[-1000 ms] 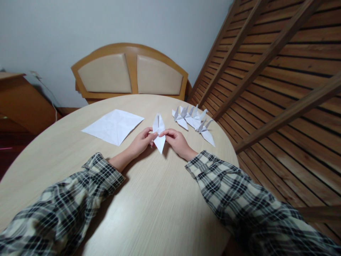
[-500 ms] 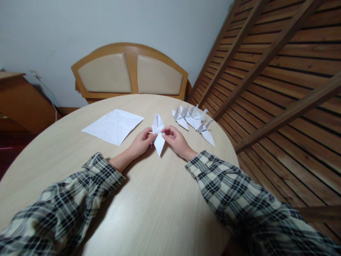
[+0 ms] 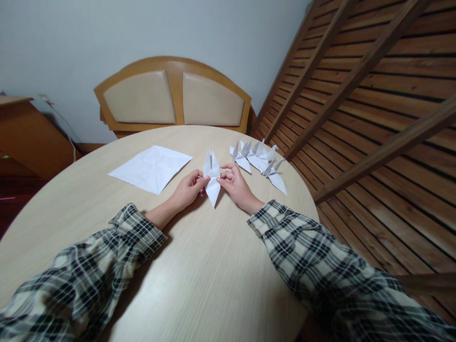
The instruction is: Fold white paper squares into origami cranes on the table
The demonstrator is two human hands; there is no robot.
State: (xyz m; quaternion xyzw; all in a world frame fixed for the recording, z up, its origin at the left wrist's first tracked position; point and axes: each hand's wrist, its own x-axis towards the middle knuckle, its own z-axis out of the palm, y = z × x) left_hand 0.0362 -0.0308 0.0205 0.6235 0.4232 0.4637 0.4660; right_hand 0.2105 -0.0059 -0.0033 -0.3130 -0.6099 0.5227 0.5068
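A partly folded white origami paper (image 3: 213, 186) is held upright-pointed between my hands, one tip toward me and a split tip away from me. My left hand (image 3: 190, 188) pinches its left edge, thumb on top. On the other side my right hand (image 3: 237, 186) pinches the right edge between thumb and fingers, its index finger a little raised. To the right, several finished white paper cranes (image 3: 256, 159) stand in a cluster. At the left lies a creased square sheet of white paper (image 3: 151, 168), flat on the table.
Everything rests on a round pale wood table (image 3: 192, 270). Behind it stands a wooden headboard (image 3: 178, 95) with cream panels against the wall. A slatted wooden partition (image 3: 374, 118) slants along the right side, and a brown cabinet (image 3: 32, 137) stands at the far left.
The paper's far half now looks wider and smoother around its middle. My right index finger has lifted off the paper slightly. Both hands stay in nearly the same place.
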